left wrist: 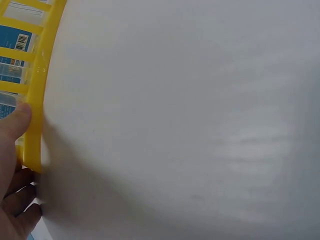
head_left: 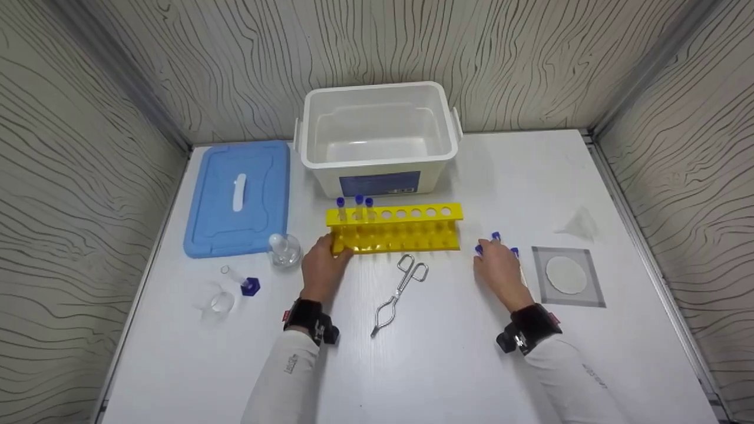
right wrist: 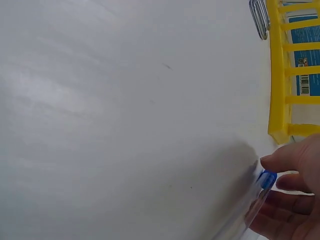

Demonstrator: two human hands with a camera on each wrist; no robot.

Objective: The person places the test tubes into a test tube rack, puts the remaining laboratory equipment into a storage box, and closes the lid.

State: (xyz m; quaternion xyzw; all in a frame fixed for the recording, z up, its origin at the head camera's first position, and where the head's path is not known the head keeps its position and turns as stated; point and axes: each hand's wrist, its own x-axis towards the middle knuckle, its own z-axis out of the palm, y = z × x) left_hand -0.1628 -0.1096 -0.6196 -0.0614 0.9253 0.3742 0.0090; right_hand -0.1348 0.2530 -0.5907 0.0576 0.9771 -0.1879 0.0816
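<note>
A yellow test tube rack (head_left: 392, 235) stands mid-table, with three blue-capped test tubes (head_left: 359, 200) in its left holes. My left hand (head_left: 323, 268) grips the rack's left end, the thumb (left wrist: 19, 120) lying along its front edge in the left wrist view. To the right of the rack, my right hand (head_left: 500, 271) is over more blue-capped tubes, with caps (head_left: 496, 236) showing around the fingers. In the right wrist view, thumb and fingers pinch a clear test tube (right wrist: 267, 179) close to its blue cap. The hand hides part of these tubes.
Behind the rack stands a white box (head_left: 321, 176); its blue lid (head_left: 221, 218) lies left. Crucible tongs (head_left: 400, 288) lie in front. A glass lamp (head_left: 285, 254), a blue-based cylinder (head_left: 250, 287) and a beaker (head_left: 222, 302) stand left. Wire gauze (head_left: 565, 275) and a funnel (head_left: 582, 224) are right.
</note>
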